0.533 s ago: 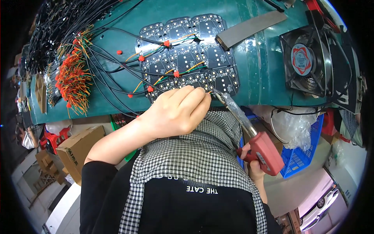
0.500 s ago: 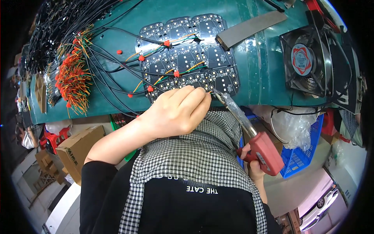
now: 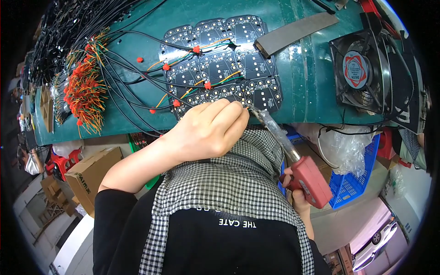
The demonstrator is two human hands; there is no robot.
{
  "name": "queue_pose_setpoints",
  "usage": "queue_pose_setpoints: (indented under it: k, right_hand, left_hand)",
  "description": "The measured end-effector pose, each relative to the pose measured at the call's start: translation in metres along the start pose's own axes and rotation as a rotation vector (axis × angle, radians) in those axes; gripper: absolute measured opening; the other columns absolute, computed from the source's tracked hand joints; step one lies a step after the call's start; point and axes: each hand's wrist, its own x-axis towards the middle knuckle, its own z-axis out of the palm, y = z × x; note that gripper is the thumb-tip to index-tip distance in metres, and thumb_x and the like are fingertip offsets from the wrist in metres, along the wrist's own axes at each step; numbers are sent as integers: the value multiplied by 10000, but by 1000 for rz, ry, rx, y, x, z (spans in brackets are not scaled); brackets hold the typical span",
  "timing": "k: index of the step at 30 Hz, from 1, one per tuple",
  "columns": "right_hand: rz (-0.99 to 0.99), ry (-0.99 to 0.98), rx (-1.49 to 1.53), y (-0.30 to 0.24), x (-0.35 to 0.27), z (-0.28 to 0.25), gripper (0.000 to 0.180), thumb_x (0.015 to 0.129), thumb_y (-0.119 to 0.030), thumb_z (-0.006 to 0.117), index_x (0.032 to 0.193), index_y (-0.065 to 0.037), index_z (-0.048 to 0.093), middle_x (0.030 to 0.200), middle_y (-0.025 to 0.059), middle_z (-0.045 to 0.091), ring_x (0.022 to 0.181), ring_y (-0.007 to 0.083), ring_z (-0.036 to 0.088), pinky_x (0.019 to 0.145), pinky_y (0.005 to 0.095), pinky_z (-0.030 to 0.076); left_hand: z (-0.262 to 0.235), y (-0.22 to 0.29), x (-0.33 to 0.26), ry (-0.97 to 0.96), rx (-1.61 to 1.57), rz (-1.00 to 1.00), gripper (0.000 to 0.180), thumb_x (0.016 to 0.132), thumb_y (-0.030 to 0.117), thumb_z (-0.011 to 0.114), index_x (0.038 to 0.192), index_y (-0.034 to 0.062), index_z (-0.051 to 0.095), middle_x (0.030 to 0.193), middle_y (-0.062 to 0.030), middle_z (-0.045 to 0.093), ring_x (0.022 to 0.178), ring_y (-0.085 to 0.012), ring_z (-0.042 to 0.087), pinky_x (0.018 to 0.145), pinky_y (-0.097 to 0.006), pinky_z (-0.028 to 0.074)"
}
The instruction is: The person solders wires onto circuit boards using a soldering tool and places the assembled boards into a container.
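You're working at the front edge of the panel of black circuit boards (image 3: 258,68), which is lying flat on the green tabletop (image 3: 300,94) right in front of you. Your left hand (image 3: 208,130) is resting over the bottom row, fingers curled together in a pinch. They're apparently gripping an orange wire (image 3: 246,108), a sliver of which is peeking past the fingertips; the rest of that grip is hiding underneath. And your right hand (image 3: 299,198) is wrapping around the handle of the red soldering gun (image 3: 310,181), its film-covered barrel slanting up toward the panel. The tip is sitting just beside your left fingertips, and you're leaving no clear sight of whether it's touching metal.

Looks like you're in the soldering step here, probably joining a lead to a bottom-row board. Farther up, black cables (image 3: 137,75) are already lying across the panel, their orange and green ends spreading over the boards beyond the red collars (image 3: 207,85). Off to the left, the bundle of wire ends (image 3: 85,94) is waiting in a thick tangle, and the fan (image 3: 357,71) is standing to the right.

As for the next move, it's calling for stillness: your left fingers holding the wire end steady, clear of the heat, your right hand placing the tip squarely on the joint.
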Motion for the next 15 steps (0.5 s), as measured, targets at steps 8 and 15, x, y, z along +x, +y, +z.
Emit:
queue_pose_setpoints:
  k: [8, 15]
  right_hand:
    - [154, 82, 294, -29, 14, 9, 831, 734, -529, 696, 1186, 127, 459, 800, 107, 660, 594, 142, 611, 586, 243, 479]
    - [131, 66, 268, -30, 16, 8, 811, 743, -522, 691, 1177, 127, 471, 802, 105, 660, 584, 138, 608, 587, 237, 480]
  left_hand:
    - [-3, 3, 3, -54, 36, 7, 267, 614, 44, 623, 866, -47, 625, 818, -91, 556, 633, -168, 566, 494, -255, 456]
    - [3, 6, 1, 41, 60, 30, 239, 596, 33, 628, 820, -51, 627, 810, -101, 569, 659, -184, 583, 508, -263, 464]
